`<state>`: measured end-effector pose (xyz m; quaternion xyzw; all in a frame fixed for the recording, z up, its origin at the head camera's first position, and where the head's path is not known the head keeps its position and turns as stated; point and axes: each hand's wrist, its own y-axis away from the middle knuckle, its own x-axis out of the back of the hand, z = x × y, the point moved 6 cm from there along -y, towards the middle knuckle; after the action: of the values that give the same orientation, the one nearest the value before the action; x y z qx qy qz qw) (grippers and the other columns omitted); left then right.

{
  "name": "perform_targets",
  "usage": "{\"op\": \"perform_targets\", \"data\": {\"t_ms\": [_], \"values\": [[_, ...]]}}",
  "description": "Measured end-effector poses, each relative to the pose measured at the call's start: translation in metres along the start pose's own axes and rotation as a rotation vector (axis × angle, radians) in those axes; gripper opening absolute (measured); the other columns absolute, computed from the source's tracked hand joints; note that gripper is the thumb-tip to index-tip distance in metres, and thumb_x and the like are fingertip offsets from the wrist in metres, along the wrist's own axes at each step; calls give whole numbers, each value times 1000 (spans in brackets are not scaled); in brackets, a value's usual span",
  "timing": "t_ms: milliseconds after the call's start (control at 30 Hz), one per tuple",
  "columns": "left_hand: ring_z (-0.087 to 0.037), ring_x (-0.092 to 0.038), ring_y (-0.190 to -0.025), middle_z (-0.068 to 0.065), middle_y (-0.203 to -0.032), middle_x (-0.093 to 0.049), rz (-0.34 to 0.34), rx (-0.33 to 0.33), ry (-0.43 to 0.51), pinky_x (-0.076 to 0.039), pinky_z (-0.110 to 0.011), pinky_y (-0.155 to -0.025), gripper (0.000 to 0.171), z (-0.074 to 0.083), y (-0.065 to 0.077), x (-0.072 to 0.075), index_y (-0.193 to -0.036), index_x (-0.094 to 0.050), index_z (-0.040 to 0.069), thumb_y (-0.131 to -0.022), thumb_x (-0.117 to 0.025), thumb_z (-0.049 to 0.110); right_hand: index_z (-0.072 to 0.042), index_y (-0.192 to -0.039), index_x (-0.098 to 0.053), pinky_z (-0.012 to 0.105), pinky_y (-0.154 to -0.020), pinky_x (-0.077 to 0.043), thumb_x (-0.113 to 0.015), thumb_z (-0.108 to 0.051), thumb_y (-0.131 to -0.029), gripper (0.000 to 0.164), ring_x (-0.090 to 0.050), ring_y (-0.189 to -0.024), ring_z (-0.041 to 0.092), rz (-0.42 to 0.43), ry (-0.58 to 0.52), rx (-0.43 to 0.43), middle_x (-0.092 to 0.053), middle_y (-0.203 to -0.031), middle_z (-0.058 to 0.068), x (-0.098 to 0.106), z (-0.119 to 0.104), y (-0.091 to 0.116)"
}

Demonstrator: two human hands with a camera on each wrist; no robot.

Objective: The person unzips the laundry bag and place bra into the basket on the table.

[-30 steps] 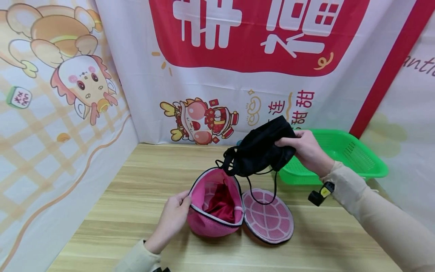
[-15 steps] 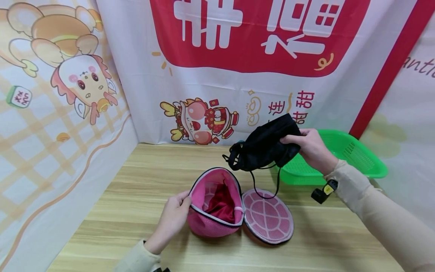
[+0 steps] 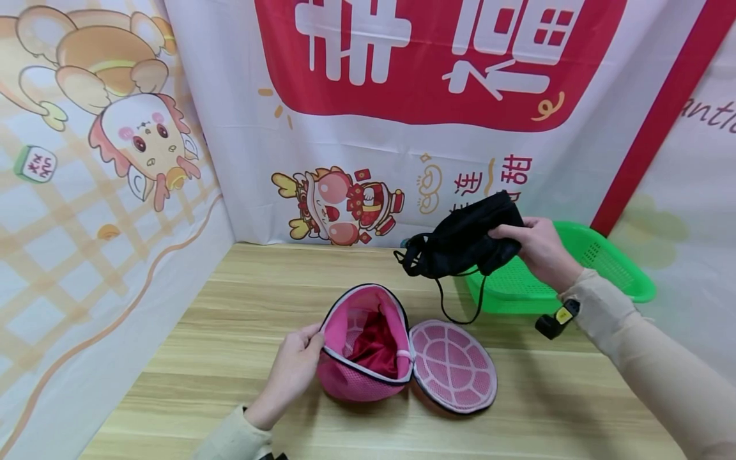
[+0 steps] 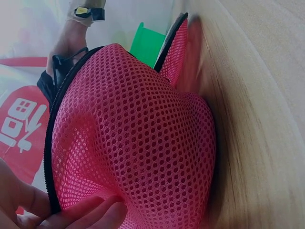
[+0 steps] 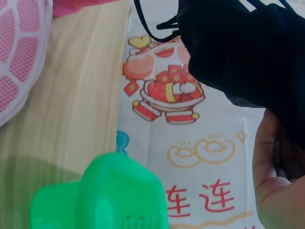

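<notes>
A round pink mesh laundry bag stands unzipped on the table, its dark red satiny cloth lying inside. My left hand pinches the bag's left rim between thumb and fingers; in the left wrist view the fingers press into the mesh. The bag's round lid lies folded out to the right. Up in the air, my right hand grips a soft black cloth item with thin straps. One strap loop hangs down, apart from the lid. Its exact kind is unclear.
Behind my right forearm, a green perforated plastic basket stands at the back right of the wooden table. A printed cloth hanging closes off the rear, and another the left side.
My right hand has drawn the black cloth item to the right, away from above the bag's opening and toward the green basket. The left hand and the bag have stayed put.
</notes>
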<state>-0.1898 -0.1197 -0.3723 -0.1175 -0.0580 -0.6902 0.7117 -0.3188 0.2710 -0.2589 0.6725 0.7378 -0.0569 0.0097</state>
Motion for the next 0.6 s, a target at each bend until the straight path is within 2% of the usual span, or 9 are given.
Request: {"op": "perform_targets", "data": {"t_ms": [300,433,533,600], "values": [[-27,-67,-98,-22,-112,-67,0,-10,-5,-56,-29,-80,33,1,0,0,-127,-57,-14,-100,-46,2,-4,-86,-78,26,-77,-55,-75,-5,-87,3,-67,-89,15,59,-14,-32,-74,-93,6,23,4,-5],[-28,-67,-99,-23,-113,-66,-13,-14,19,-56,-29,-81,33,1,0,0,-128,-56,-14,-100,-45,2,-5,-82,-78,21,-62,-50,-75,-5,-86,5,-63,-79,10,88,-35,-55,-73,-91,4,34,7,-8],[-29,-67,-100,-24,-114,-66,-22,-16,33,-56,-29,-81,34,1,0,0,-128,-55,-15,-100,-45,1,-6,-82,-78,21,-61,-47,-77,-6,-86,4,-58,-80,10,125,-43,-67,-73,-91,2,43,9,-11],[-29,-66,-101,-25,-115,-65,-24,-15,39,-56,-29,-81,34,0,0,0,-128,-55,-15,-100,-45,2,-7,-84,-79,21,-65,-49,-78,-9,-85,2,-56,-83,10,151,-40,-66,-72,-93,0,50,9,-13]]}}
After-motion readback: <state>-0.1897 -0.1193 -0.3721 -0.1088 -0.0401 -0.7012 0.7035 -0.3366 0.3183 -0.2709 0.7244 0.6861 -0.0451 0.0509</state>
